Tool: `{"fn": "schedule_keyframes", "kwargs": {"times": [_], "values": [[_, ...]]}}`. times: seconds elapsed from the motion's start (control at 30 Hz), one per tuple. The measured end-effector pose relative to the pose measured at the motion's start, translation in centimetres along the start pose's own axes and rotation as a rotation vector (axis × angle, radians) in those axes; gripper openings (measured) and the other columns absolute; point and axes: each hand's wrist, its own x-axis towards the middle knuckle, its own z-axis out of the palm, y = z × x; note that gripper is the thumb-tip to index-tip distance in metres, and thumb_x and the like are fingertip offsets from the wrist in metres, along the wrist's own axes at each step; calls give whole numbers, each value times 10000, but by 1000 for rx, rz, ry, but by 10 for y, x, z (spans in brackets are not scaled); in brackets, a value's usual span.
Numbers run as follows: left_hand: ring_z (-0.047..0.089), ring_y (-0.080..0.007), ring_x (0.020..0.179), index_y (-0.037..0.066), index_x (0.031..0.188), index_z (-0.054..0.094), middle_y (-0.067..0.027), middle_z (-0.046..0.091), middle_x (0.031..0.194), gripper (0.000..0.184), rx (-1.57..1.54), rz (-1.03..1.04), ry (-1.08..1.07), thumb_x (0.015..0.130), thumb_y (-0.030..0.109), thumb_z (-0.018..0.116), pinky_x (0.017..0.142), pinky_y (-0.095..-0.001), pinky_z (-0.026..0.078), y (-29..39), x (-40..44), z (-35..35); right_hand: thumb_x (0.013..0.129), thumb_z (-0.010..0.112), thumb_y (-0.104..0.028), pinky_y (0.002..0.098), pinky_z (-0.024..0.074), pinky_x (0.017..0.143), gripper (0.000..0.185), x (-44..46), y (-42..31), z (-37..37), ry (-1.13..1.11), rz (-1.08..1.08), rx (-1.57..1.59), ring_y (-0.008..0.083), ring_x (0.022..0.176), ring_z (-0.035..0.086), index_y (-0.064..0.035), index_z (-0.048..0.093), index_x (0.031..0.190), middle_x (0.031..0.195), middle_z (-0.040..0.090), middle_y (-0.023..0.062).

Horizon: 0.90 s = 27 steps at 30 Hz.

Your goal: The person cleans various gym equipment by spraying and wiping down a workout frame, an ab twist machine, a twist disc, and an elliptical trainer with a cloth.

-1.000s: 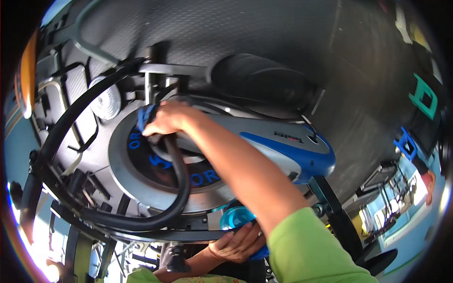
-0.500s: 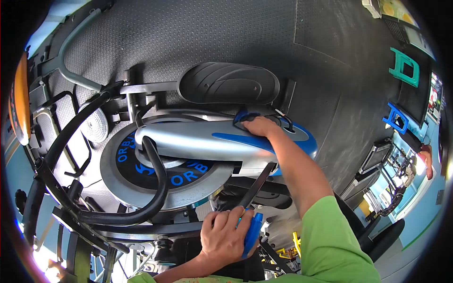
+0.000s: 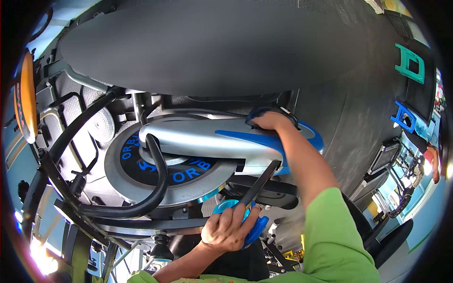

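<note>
My right hand [image 3: 270, 120] presses a dark blue cloth [image 3: 256, 114] onto the top of the silver-and-blue housing [image 3: 193, 137] of an exercise machine. Its fingers are bent over the cloth, which is partly hidden. My left hand [image 3: 230, 228] is low in the middle, closed around a blue and turquoise object [image 3: 257, 232] that resembles a spray bottle, mostly covered by the fingers. A dark bar [image 3: 259, 184] slants from the housing down to this hand; whether the fingers touch it I cannot tell. Below the housing lies a round flywheel [image 3: 118, 177] with blue letters.
Black curved handlebars [image 3: 158, 188] cross the left side. A large blurred dark shape [image 3: 207, 47] fills the top, close to the camera. On the right are a green stool [image 3: 409, 63], a blue stool [image 3: 405, 117] and another person [image 3: 432, 160].
The blurred dark shape has come into view, covering the black footplate. The camera view has shifted slightly. More of the turquoise part shows by my left hand; my right hand stays on the housing.
</note>
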Motion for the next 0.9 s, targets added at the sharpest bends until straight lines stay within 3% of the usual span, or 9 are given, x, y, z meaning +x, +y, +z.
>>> {"fn": "schedule_keyframes", "kwargs": {"times": [0.17, 0.3, 0.33, 0.37, 0.47, 0.57, 0.67, 0.8, 0.9], "values": [[498, -124, 845, 287, 1099, 691, 43, 597, 994, 294, -18, -35, -28, 835, 332, 571, 764, -314, 318, 3, -1, 0, 747, 552, -655, 402, 415, 1021, 807, 5, -116, 11, -11, -229, 188, 325, 1218, 562, -10, 641, 1223, 1331, 583, 177], [493, -119, 838, 300, 1089, 697, 50, 598, 977, 292, 1, -24, -54, 825, 314, 574, 755, -308, 312, 2, 5, -6, 834, 520, -623, 404, 425, 1016, 705, 40, -88, -1, -205, -284, 152, 317, 1207, 563, -86, 616, 1281, 1358, 566, 149], [490, -114, 836, 309, 1087, 698, 58, 597, 973, 285, 0, -22, -64, 828, 319, 580, 755, -307, 309, 3, 4, -7, 844, 513, -616, 418, 387, 1062, 722, 21, -81, -14, -237, -102, 180, 312, 1252, 531, -86, 571, 1331, 1416, 513, 150], [486, -109, 835, 318, 1085, 699, 65, 597, 970, 278, 1, -19, -76, 831, 323, 586, 754, -306, 307, 2, 2, -6, 865, 501, -587, 432, 337, 1107, 712, 98, -37, 16, -136, -321, -35, 321, 1312, 474, -98, 520, 1382, 1468, 441, 182], [480, -101, 834, 328, 1094, 697, 77, 602, 968, 273, 73, -26, -21, 841, 338, 596, 754, -305, 304, 5, -1, 1, 789, 543, -605, 402, 276, 1141, 769, 101, -7, 14, 46, -259, 33, 293, 1394, 376, -139, 514, 1400, 1493, 427, 137], [488, -95, 827, 332, 1066, 700, 80, 609, 953, 224, 68, -34, -8, 873, 336, 587, 755, -278, 314, 6, 1, 1, 803, 548, -611, 409, 295, 1134, 755, 110, -6, 17, -194, 67, 76, 294, 1387, 388, -146, 517, 1397, 1495, 428, 123], [500, -95, 814, 321, 1039, 707, 73, 619, 952, 199, 56, -35, 1, 893, 324, 572, 747, -261, 330, 2, 4, -4, 803, 550, -638, 411, 339, 1101, 749, 60, -28, 2, -93, -112, 16, 304, 1344, 447, -112, 579, 1335, 1450, 483, 132], [506, -147, 831, 299, 1082, 703, 40, 600, 986, 328, -8, -37, 15, 795, 408, 588, 767, -329, 351, 4, 0, 1, 839, 513, -657, 418, 383, 1070, 718, -30, -56, -19, -360, -181, 234, 339, 1294, 480, -132, 590, 1323, 1405, 501, 193], [521, -145, 815, 283, 1036, 717, 29, 619, 944, 282, 2, -39, 14, 812, 401, 593, 756, -305, 352, 4, 4, -1, 839, 458, -718, 413, 382, 1069, 815, -102, -55, 15, 96, -225, 35, 364, 1261, 509, -19, 651, 1211, 1301, 581, 218]]}}
